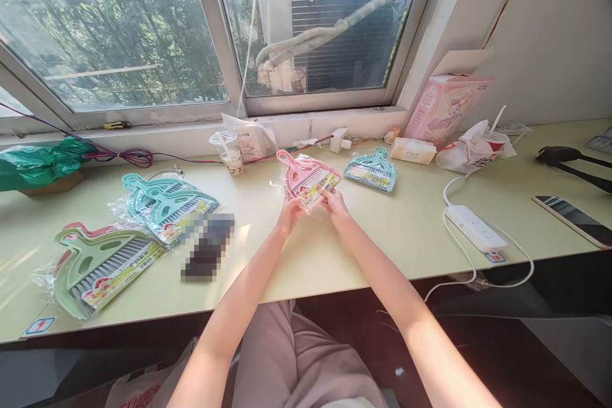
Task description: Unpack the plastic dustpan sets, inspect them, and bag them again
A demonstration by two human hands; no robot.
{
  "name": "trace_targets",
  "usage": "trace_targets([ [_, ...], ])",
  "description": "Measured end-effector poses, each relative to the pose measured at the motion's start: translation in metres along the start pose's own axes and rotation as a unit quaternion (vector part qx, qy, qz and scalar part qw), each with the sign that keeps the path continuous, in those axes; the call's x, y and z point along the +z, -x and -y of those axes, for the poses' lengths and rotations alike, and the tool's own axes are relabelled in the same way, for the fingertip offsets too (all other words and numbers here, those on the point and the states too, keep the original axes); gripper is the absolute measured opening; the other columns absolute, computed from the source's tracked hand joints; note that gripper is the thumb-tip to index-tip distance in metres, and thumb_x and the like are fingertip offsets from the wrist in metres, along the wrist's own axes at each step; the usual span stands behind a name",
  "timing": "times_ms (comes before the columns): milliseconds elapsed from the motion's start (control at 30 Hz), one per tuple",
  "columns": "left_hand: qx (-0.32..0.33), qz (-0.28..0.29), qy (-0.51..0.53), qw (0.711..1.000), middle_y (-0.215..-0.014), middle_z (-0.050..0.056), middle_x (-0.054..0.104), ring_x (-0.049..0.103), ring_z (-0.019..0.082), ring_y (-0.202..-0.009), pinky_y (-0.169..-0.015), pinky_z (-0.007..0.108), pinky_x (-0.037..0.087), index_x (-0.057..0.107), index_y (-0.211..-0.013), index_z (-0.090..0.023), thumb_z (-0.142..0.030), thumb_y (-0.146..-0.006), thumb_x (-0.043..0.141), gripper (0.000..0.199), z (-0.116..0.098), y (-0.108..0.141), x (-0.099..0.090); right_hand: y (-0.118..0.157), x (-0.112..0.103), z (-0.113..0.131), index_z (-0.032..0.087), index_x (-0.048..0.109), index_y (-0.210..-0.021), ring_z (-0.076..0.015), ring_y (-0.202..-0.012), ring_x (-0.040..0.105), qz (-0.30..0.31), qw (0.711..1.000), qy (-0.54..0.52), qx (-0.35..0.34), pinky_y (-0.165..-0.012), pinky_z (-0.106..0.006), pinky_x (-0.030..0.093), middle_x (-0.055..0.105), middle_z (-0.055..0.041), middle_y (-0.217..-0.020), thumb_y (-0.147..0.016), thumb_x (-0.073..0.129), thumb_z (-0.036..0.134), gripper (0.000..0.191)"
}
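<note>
left hand [289, 215]: clasping pink dustpan set [306, 177], lower left; right hand [335, 203]: pinching its labelled edge

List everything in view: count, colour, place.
held dustpan: 1, pink, centre
lone dustpan: 1, turquoise, back
overlapping dustpans: at least 2, turquoise, left
front dustpan: 1, green, left
buried dustpan: 1, pink, left
cup: 1, clear, back
packet: 1, white, back
tissue box: 1, cream, back
carton: 1, pink, back
wrapper: 1, white, right
power strip: 1, white, right
phone: 1, dark, right
unclear object: 1, black, right
pixelated object: 1, dark, left
plastic bag: 1, green, left
wires: several, red/blue, back
table: 1, yellowish, centre
window: 1, grey, back
forearms: 2, bare, front
hands: 2, bare, centre
</note>
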State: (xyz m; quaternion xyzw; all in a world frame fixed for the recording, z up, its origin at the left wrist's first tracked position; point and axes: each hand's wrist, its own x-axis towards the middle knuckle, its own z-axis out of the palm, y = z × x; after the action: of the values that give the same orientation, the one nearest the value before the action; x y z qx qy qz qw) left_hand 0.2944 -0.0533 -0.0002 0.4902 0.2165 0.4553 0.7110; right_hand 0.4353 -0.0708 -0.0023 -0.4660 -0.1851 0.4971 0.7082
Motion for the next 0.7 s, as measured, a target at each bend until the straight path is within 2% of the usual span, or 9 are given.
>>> trace_targets([
  [100, -0.033, -0.031, 0.059, 0.997, -0.138, 0.012, 0.055, 0.053, 0.028, -0.128, -0.108, 0.047, 0.043, 0.052, -0.130, -0.021, -0.045, -0.082, 0.062, 0.054, 0.014, -0.001, 0.004, 0.003, 0.004, -0.004, 0.017, 0.065, -0.084, -0.0178, -0.092, 0.071, -0.019, 0.999, -0.031, -0.017, -0.084, -0.029, 0.060, 0.074, -0.0046, -0.097, -0.076, 0.069, 0.012, 0.011],
  [167, -0.056, -0.044, 0.045, 0.996, -0.137, 0.013, 0.056, 0.054, 0.029, -0.127, -0.107, 0.048, 0.044, 0.054, -0.125, -0.019, -0.042, -0.079, 0.069, 0.053, 0.023, 0.000, 0.005, 0.005, 0.005, -0.005, 0.017, 0.065, -0.085, -0.0181, -0.093, 0.071, -0.027, 0.999, -0.032, -0.027, -0.084, -0.029, 0.060, 0.074, -0.0050, -0.099, -0.075, 0.070, 0.011, 0.012],
  [267, -0.081, -0.011, 0.025, 0.996, -0.135, 0.013, 0.058, 0.055, 0.030, -0.125, -0.106, 0.050, 0.044, 0.056, -0.124, -0.019, -0.038, -0.076, 0.074, 0.055, 0.032, 0.003, 0.006, 0.006, 0.003, -0.005, 0.018, 0.064, -0.086, -0.0186, -0.096, 0.070, -0.046, 0.998, -0.026, -0.039, -0.084, -0.029, 0.060, 0.074, -0.0051, -0.100, -0.074, 0.070, 0.013, 0.014],
  [367, -0.126, 0.033, -0.004, 0.991, -0.128, 0.014, 0.063, 0.059, 0.032, -0.120, -0.106, 0.052, 0.044, 0.060, -0.123, -0.018, -0.036, -0.074, 0.077, 0.056, 0.031, 0.004, 0.006, 0.005, -0.001, -0.003, 0.019, 0.063, -0.089, -0.0189, -0.097, 0.070, -0.061, 0.997, -0.028, -0.038, -0.081, -0.029, 0.061, 0.074, -0.0049, -0.101, -0.076, 0.068, 0.015, 0.015],
  [467, -0.158, 0.062, -0.022, 0.985, -0.128, 0.016, 0.062, 0.057, 0.035, -0.121, -0.094, 0.052, 0.053, 0.060, -0.125, -0.018, -0.047, -0.077, 0.072, 0.057, 0.021, 0.001, 0.003, 0.003, -0.003, 0.000, 0.020, 0.063, -0.092, -0.0182, -0.099, 0.070, -0.051, 0.998, -0.021, -0.039, -0.080, -0.027, 0.061, 0.074, -0.0050, -0.101, -0.078, 0.066, 0.018, 0.014],
  [500, -0.161, 0.059, -0.025, 0.985, -0.131, 0.015, 0.061, 0.056, 0.036, -0.122, -0.088, 0.051, 0.056, 0.059, -0.126, -0.020, -0.053, -0.079, 0.067, 0.059, 0.018, 0.000, 0.002, 0.003, -0.002, -0.001, 0.020, 0.063, -0.093, -0.0178, -0.100, 0.070, -0.047, 0.998, -0.021, -0.039, -0.081, -0.027, 0.060, 0.074, -0.0048, -0.100, -0.079, 0.065, 0.018, 0.014],
  [567, -0.142, 0.011, -0.044, 0.989, -0.134, 0.013, 0.059, 0.055, 0.035, -0.123, -0.079, 0.047, 0.060, 0.056, -0.128, -0.023, -0.060, -0.080, 0.061, 0.061, 0.011, -0.003, -0.002, 0.002, -0.001, -0.003, 0.020, 0.064, -0.094, -0.0174, -0.101, 0.069, -0.039, 0.998, -0.027, -0.036, -0.083, -0.026, 0.060, 0.074, -0.0040, -0.098, -0.079, 0.065, 0.017, 0.016],
  [633, -0.096, -0.053, -0.076, 0.991, -0.131, 0.012, 0.060, 0.058, 0.034, -0.118, -0.076, 0.044, 0.060, 0.054, -0.128, -0.024, -0.056, -0.077, 0.067, 0.062, 0.007, -0.005, -0.006, 0.002, 0.001, -0.007, 0.020, 0.064, -0.093, -0.0175, -0.101, 0.069, -0.035, 0.999, -0.030, -0.029, -0.083, -0.027, 0.060, 0.074, -0.0037, -0.098, -0.078, 0.066, 0.016, 0.016],
  [700, -0.065, -0.075, -0.104, 0.990, -0.120, 0.013, 0.066, 0.065, 0.032, -0.104, -0.074, 0.045, 0.060, 0.055, -0.127, -0.021, -0.046, -0.071, 0.075, 0.064, 0.008, -0.006, -0.009, 0.002, 0.001, -0.012, 0.019, 0.064, -0.090, -0.0175, -0.099, 0.069, -0.040, 0.999, -0.024, -0.019, -0.083, -0.026, 0.060, 0.073, -0.0040, -0.099, -0.078, 0.068, 0.014, 0.014],
])
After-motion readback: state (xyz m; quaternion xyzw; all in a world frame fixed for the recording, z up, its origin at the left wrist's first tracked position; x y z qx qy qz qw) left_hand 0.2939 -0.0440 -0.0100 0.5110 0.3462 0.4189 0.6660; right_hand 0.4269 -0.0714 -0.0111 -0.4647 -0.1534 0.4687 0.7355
